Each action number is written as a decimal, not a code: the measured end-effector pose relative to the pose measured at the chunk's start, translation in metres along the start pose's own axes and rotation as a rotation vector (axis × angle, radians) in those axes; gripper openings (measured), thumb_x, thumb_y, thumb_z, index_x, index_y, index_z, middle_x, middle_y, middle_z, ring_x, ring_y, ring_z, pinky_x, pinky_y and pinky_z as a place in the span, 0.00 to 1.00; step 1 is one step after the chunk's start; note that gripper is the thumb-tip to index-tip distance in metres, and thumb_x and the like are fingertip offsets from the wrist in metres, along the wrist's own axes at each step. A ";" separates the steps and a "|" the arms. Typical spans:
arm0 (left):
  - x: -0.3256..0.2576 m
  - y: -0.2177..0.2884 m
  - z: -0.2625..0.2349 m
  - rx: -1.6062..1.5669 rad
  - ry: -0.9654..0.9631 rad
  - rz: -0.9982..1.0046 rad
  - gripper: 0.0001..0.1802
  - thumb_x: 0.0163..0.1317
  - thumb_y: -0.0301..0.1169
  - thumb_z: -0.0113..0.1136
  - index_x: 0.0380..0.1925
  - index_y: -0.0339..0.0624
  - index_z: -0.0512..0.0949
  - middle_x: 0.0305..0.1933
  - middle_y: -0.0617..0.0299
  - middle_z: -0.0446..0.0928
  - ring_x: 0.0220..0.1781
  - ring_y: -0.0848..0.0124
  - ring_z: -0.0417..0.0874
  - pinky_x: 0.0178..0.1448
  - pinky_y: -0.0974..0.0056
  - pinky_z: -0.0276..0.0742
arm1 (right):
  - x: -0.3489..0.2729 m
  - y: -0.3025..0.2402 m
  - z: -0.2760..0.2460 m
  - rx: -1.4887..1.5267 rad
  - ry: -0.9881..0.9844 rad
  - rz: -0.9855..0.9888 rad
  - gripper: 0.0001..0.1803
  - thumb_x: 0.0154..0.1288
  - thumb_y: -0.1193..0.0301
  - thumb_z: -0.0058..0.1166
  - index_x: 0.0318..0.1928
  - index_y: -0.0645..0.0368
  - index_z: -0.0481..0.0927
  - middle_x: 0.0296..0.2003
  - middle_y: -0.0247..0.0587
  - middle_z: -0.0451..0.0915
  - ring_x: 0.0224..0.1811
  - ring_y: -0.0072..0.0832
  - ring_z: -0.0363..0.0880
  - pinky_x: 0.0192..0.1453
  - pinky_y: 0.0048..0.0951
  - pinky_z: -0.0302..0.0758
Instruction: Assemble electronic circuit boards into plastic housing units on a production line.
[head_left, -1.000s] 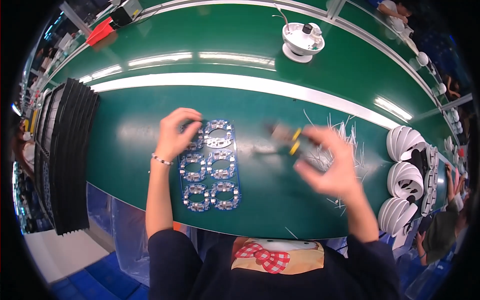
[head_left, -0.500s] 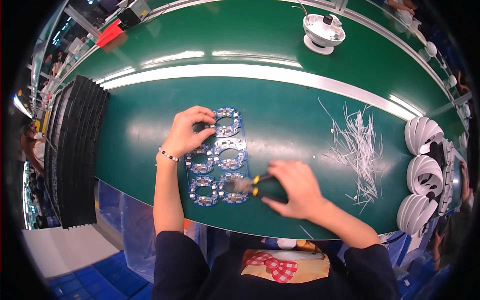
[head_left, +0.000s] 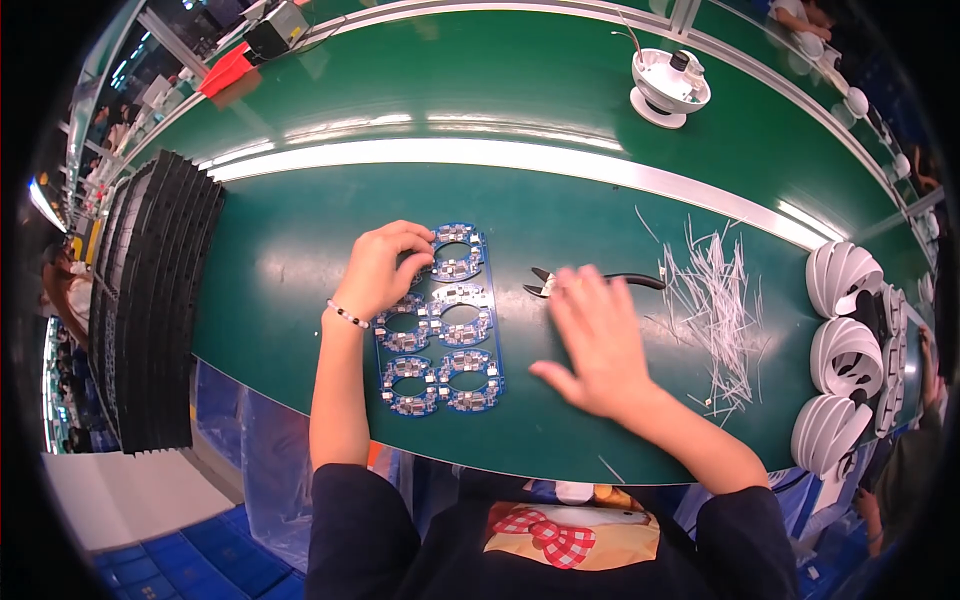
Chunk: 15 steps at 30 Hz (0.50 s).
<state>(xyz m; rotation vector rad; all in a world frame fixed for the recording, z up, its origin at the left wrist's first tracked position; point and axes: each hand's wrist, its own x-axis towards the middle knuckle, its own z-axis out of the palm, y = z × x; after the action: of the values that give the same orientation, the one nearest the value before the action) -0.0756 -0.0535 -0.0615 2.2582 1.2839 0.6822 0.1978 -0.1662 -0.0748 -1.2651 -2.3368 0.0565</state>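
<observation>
A blue circuit board panel (head_left: 467, 293) lies flat on the green bench, made up of several ring-shaped boards packed with small parts. My left hand (head_left: 383, 268) is closed at its upper left part, thumb and fingertips against the far ring's edge; the board under this hand is hidden. To the right of the panel, my right hand (head_left: 597, 345) is open, fingers stretched and thumb apart. Just beyond its fingertips lies a pair of diagonal cutters (head_left: 632, 281) with black handles, jaws apart toward the panel. The fingers cover part of the cutters.
Thin white strips (head_left: 722, 310) lie heaped right of the cutters. White curved plastic housings (head_left: 840, 355) line the right end. A stack of black trays (head_left: 150, 310) stands at the left. Beyond the light strip are a white bowl-shaped device (head_left: 670, 82) and a red bin (head_left: 228, 70).
My right hand has let go of the cutters, which now lie farther from me and to the right of the panel. Its fingers have spread. My left hand stays at the panel.
</observation>
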 end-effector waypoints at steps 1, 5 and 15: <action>0.001 0.000 0.000 -0.001 -0.003 0.000 0.05 0.51 0.21 0.60 0.29 0.35 0.80 0.41 0.55 0.80 0.38 0.61 0.82 0.44 0.64 0.77 | 0.005 -0.010 0.002 0.117 -0.061 -0.094 0.43 0.47 0.51 0.63 0.57 0.68 0.65 0.61 0.55 0.61 0.65 0.51 0.57 0.67 0.54 0.51; 0.002 0.006 -0.002 -0.106 0.061 -0.011 0.03 0.53 0.22 0.60 0.28 0.36 0.81 0.38 0.55 0.81 0.37 0.63 0.83 0.49 0.61 0.76 | 0.014 -0.049 0.020 0.251 -0.269 -0.297 0.39 0.54 0.48 0.55 0.56 0.67 0.66 0.63 0.52 0.60 0.68 0.46 0.54 0.69 0.49 0.50; 0.047 0.053 0.043 -0.031 0.196 0.334 0.14 0.56 0.20 0.53 0.43 0.40 0.78 0.40 0.54 0.81 0.42 0.57 0.82 0.53 0.57 0.74 | 0.012 -0.041 0.039 0.331 -0.267 -0.358 0.36 0.59 0.51 0.52 0.58 0.66 0.65 0.64 0.50 0.59 0.69 0.42 0.52 0.70 0.48 0.50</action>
<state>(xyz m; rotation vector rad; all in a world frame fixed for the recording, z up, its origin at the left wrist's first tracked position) 0.0064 -0.0433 -0.0542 2.4546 0.9759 1.0568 0.1441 -0.1731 -0.0943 -0.7045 -2.6055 0.4980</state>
